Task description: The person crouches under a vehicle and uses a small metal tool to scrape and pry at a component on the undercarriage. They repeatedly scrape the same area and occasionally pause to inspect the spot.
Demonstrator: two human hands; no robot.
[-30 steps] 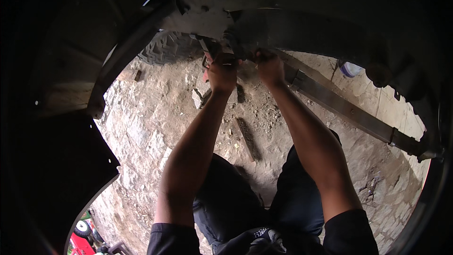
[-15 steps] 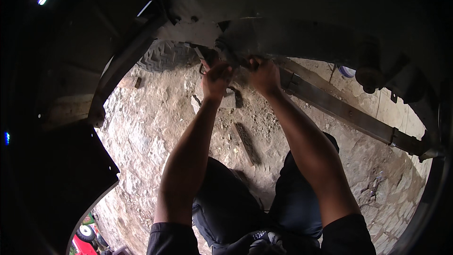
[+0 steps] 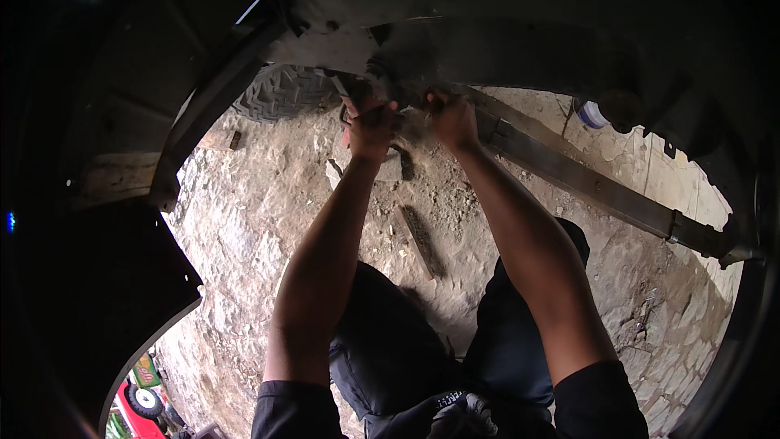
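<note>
Above me is the dark underside of a vehicle with a grimy metal plate (image 3: 321,47) and a dark joint (image 3: 379,75) hanging from it. My left hand (image 3: 374,128) is closed just below that joint, beside a red metal part (image 3: 348,102); what its fingers grip is hidden. My right hand (image 3: 452,120) is closed a little to the right, near the end of the joint, with its fingers curled on something too dark to make out.
A treaded tire (image 3: 276,93) stands behind. A long metal beam (image 3: 585,189) runs diagonally on the right. A wood strip (image 3: 416,240) and a broken block (image 3: 390,167) lie on rough ground (image 3: 236,244). A red wheeled object (image 3: 142,413) shows lower left.
The view shifted down, then partly back up. Both hands stay at the joint, with slight changes in finger and wrist position; my right hand's fingers remain curled.
</note>
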